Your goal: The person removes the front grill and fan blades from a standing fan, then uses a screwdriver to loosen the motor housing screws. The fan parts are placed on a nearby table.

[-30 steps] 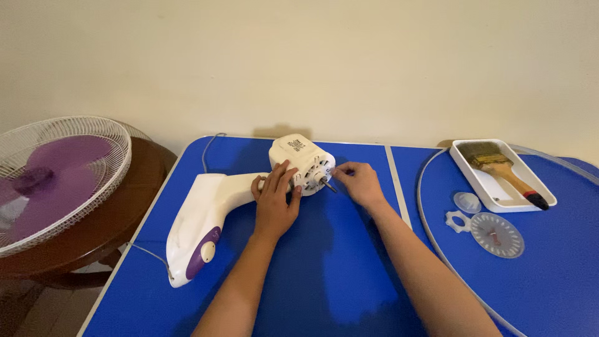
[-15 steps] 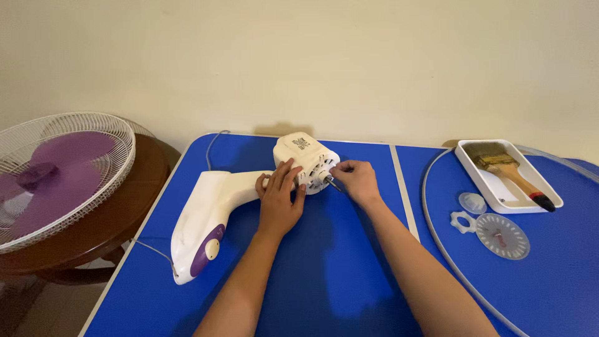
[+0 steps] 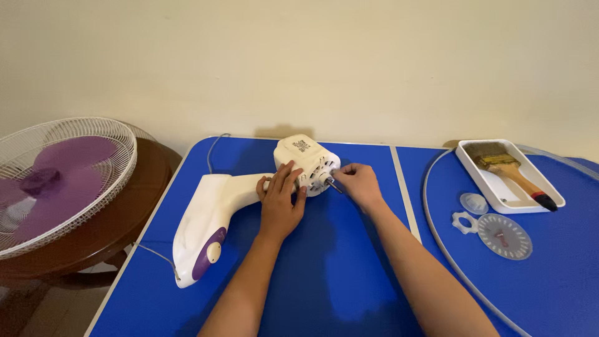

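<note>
A white fan body with a purple base panel (image 3: 209, 228) lies on its side on the blue table (image 3: 337, 274). Its white motor housing (image 3: 302, 153) points right, with a metal shaft (image 3: 332, 184) sticking out of the vented front. My left hand (image 3: 279, 201) rests on the neck and lower side of the motor housing, fingers spread over it. My right hand (image 3: 357, 183) pinches the tip of the shaft between thumb and fingers.
A fan grille with purple blades (image 3: 53, 181) lies on a brown round table (image 3: 118, 218) at left. A white tray (image 3: 499, 187) holding a paintbrush (image 3: 511, 175), a small clear cap (image 3: 473, 203), a white plastic nut (image 3: 463, 222) and a clear round disc (image 3: 504, 236) sit at right, inside a wire ring (image 3: 430, 218).
My right hand has closed in from beside the shaft onto its tip. My left hand stays on the motor housing. The view has shifted slightly.
</note>
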